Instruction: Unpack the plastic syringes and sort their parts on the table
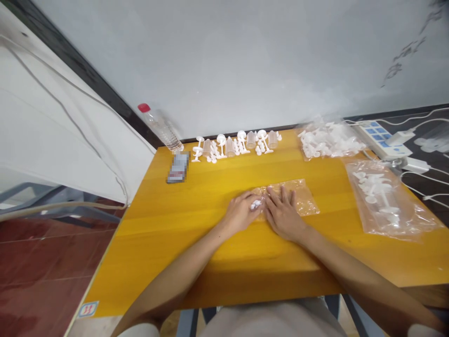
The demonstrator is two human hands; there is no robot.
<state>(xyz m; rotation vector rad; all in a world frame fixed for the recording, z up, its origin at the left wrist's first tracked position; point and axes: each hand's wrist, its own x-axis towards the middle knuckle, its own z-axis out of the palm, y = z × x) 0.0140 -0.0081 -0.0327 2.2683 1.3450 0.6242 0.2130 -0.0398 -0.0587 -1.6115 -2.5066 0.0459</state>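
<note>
**Left hand (240, 211) closed on small white pieces (256, 204), right hand (284, 216) flat on a clear plastic bag (305, 199)**

The left hand's thumb and fingers are curled together around the small white pieces at the left end of the clear plastic bag; whether the pieces lie inside it cannot be told. Just beside that grip, the right hand presses palm-down, fingers slightly apart, with the bag under it on the yellow wooden table (150, 252).

Beyond the hands, near the whiteboard (224, 61), a row of white stemmed discs (242, 140) stands or lies among clear cups (251, 139). Beyond and left of the grip are a pixelated phone (179, 167) and, just past it, a tilted-looking, red-capped bottle (163, 128). Well right of the grip lies a bag of white plastic parts (380, 199); farther beyond is a fuller bag (328, 140), near a power strip (382, 139) with white plugs in it.
</note>
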